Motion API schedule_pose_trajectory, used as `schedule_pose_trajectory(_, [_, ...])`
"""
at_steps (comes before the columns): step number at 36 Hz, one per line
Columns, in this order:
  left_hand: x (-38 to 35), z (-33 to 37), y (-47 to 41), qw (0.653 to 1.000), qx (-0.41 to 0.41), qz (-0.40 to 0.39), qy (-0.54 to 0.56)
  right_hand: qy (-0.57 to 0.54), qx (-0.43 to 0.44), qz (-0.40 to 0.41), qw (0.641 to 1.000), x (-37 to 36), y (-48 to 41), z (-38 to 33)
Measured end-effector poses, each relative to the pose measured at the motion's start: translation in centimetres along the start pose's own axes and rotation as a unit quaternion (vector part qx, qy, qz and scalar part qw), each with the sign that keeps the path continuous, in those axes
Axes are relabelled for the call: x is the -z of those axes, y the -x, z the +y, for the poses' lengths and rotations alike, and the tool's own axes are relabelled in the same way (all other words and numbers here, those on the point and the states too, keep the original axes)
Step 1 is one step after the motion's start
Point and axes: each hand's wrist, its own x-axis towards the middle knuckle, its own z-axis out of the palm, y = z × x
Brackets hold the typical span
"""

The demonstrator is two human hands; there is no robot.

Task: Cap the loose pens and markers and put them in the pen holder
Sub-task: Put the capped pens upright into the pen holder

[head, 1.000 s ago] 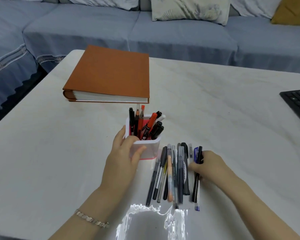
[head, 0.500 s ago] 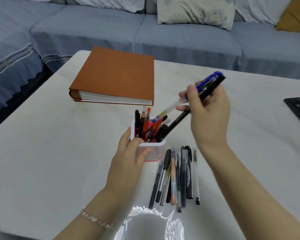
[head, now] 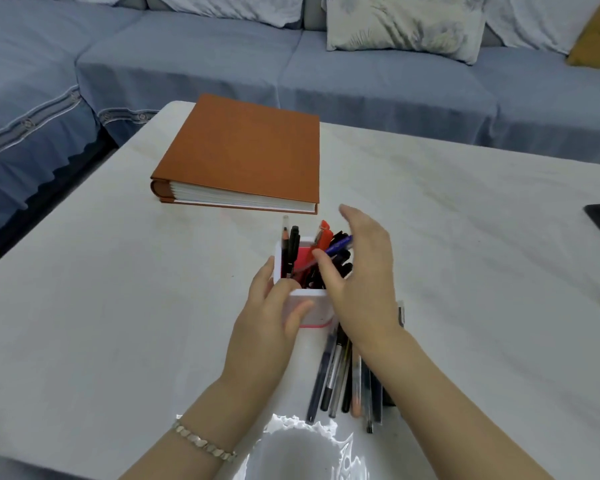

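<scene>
Loose pens [head: 330, 375] lie parallel, long axes pointing toward pen holder [head: 319, 317].

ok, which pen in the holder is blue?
The blue pen leaning right beside the right hand; others in the pen holder are black, red or clear.

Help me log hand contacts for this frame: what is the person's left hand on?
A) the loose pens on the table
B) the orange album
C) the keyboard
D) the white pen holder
D: the left hand grips the near left corner of the white pen holder, thumb on its front wall, while the right hand is open over the holder.
</scene>
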Motion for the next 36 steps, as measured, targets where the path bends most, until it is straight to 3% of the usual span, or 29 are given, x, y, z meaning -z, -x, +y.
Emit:
schedule_pose_trajectory(2, [0.0,0.1,0.0,1.000,0.004,-0.002,0.001,0.114,0.024,-0.044,0.992,-0.3,0.0,0.3])
schedule_pose_trajectory(4, [0.0,0.0,0.1,1.000,0.008,-0.004,-0.003,0.153,0.023,-0.096,0.983,0.0,-0.1,0.2])
schedule_pose_trajectory(7, [0.0,0.0,0.1,1.000,-0.005,0.002,0.001,0.085,0.004,-0.140,0.987,2.2,-0.3,0.1])
schedule_pose_trajectory(9, [0.1,0.2,0.0,1.000,-0.007,0.002,0.010,0.054,-0.004,-0.090,0.994,4.3,-0.2,0.6])
schedule_pose_trajectory(12, [0.1,0.2,0.0,1.000,0.007,-0.005,0.011,0.073,-0.118,-0.049,0.989,6.9,0.3,2.6])
schedule_pose_trajectory(15, [0.1,0.2,0.0,1.000,0.012,-0.007,0.007,0.142,-0.304,-0.166,0.927,8.5,1.2,4.8])
schedule_pose_trajectory(17, [0.1,0.2,0.1,1.000,0.012,-0.005,0.006,0.199,-0.348,-0.254,0.880,8.5,2.3,5.6])
schedule_pose_trajectory(19, [0.1,0.3,0.1,1.000,0.010,-0.002,0.007,0.216,-0.361,-0.293,0.858,7.8,3.4,6.1])
schedule_pose_trajectory(23, [0.1,0.4,0.0,1.000,0.016,-0.008,0.009,0.212,-0.376,-0.278,0.858,6.6,4.1,6.3])
schedule_pose_trajectory(28, [0.1,0.4,0.0,1.000,0.016,-0.011,0.015,0.228,-0.381,-0.322,0.836,5.6,3.7,5.8])
schedule_pose_trajectory(36, [0.2,0.4,0.1,1.000,0.015,-0.010,0.021,0.223,-0.385,-0.324,0.835,6.4,3.4,6.1])
